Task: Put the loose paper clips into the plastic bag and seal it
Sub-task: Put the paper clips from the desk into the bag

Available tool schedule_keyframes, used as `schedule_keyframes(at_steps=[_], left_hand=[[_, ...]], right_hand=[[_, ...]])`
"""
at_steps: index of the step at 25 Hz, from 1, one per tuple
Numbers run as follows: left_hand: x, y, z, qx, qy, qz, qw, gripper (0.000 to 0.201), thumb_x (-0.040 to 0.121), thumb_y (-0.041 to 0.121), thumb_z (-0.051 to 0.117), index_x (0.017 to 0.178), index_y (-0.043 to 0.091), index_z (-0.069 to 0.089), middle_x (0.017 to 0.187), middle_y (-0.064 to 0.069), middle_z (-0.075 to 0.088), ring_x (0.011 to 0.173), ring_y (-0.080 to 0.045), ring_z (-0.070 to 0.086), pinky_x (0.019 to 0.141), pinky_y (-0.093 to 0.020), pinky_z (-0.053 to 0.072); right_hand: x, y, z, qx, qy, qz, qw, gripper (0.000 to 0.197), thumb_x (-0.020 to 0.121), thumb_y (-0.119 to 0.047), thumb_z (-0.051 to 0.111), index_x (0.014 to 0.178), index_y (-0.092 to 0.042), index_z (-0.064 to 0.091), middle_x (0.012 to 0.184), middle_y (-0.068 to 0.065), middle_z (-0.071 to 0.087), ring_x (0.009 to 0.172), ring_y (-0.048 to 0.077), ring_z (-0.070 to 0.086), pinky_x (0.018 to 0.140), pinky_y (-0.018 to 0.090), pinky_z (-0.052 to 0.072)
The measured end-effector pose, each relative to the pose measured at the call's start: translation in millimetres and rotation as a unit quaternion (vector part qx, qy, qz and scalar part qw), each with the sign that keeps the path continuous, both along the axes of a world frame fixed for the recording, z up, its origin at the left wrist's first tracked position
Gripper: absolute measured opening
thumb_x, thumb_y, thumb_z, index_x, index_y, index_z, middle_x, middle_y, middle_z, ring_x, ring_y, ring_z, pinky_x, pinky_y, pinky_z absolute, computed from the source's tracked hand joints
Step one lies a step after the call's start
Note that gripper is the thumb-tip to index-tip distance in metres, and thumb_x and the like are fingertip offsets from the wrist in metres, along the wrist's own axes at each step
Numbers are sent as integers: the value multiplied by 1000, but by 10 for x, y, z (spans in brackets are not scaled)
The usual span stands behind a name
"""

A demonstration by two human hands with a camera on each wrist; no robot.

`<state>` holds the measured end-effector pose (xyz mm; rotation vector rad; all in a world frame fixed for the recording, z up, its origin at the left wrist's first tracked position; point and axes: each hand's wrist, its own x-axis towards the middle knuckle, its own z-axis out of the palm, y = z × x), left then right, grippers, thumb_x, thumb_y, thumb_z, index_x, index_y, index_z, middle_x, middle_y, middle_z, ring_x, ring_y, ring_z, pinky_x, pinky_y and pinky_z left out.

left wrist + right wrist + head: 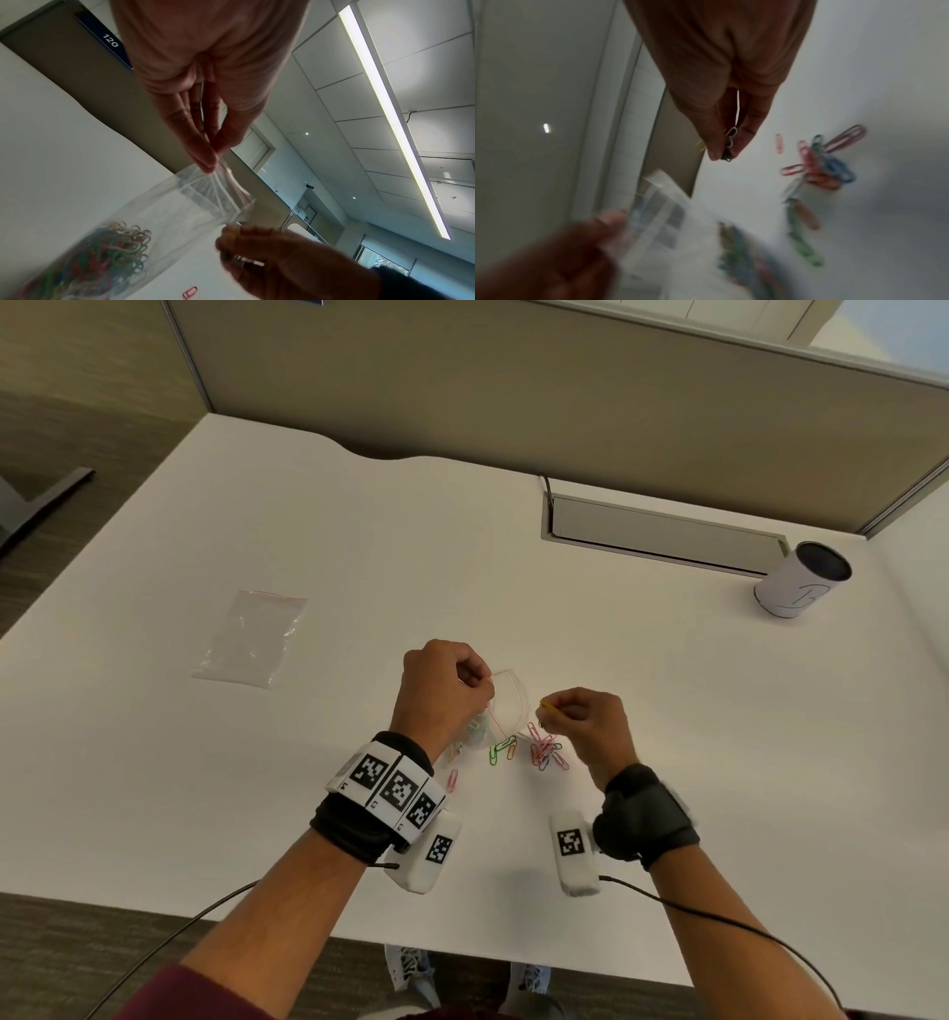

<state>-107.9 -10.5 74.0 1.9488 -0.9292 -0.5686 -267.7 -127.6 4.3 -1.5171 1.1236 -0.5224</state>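
My left hand (452, 683) pinches the red-striped rim of a clear plastic bag (506, 703) and holds its mouth open above the white table (616, 690). Many coloured clips (102, 261) fill the bag's bottom. My right hand (580, 716) pinches a few paper clips (729, 142), yellow, white and green, just right of the bag's mouth (239, 205). Loose paper clips (547, 752) lie on the table below my right hand, with green and orange ones (503, 749) nearer the bag and a pink one (452, 780) by my left wrist.
A second clear zip bag (251, 639) lies flat to the far left. A white cylindrical cup (801, 580) stands at the right rear beside a grey cable-tray lid (662, 531). A partition wall (513, 392) closes the back of the table.
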Motion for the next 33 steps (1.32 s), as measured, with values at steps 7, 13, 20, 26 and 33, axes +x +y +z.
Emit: schedule_keyframes(at_steps=[7, 13, 20, 26, 33], left_hand=[[-56, -32, 21, 9, 0, -3, 1000, 5, 80, 10, 74, 84, 6, 74, 74, -9, 74, 66, -19, 71, 75, -35, 62], [-8, 10, 28, 3, -4, 4, 1000, 8, 80, 10, 74, 87, 4, 74, 77, -11, 74, 68, -20, 72, 76, -36, 62], [120, 81, 36, -8, -5, 24, 1000, 3, 79, 7, 74, 82, 7, 73, 75, -9, 74, 67, -19, 72, 73, -36, 63], [332, 212, 107, -38, -26, 62, 997, 3, 78, 6, 74, 78, 8, 73, 70, -7, 74, 61, -16, 72, 68, -31, 62], [398, 292, 105, -42, -34, 82, 995, 2, 78, 8, 74, 78, 9, 73, 68, -7, 73, 60, -14, 71, 66, -22, 59]], right_hand=[[194, 161, 695, -22, -16, 91, 995, 17, 77, -6, 76, 92, 3, 71, 79, 17, 74, 70, 22, 73, 72, 30, 61], [406, 214, 689, -121, 117, 171, 971, 21, 90, -9, 61, 108, -5, 70, 101, 13, 74, 91, 21, 71, 87, 39, 59], [404, 409, 712, -166, 35, 133, 976, 13, 91, -9, 57, 98, -13, 67, 97, -2, 72, 91, 5, 68, 80, 21, 57], [85, 753, 416, -215, 10, 88, 973, 7, 82, -24, 73, 80, -19, 69, 74, -5, 69, 65, 10, 59, 56, 18, 43], [456, 1026, -341, -196, 191, 348, 897, 15, 79, -30, 73, 90, -19, 72, 90, 3, 62, 85, 13, 43, 70, 25, 32]])
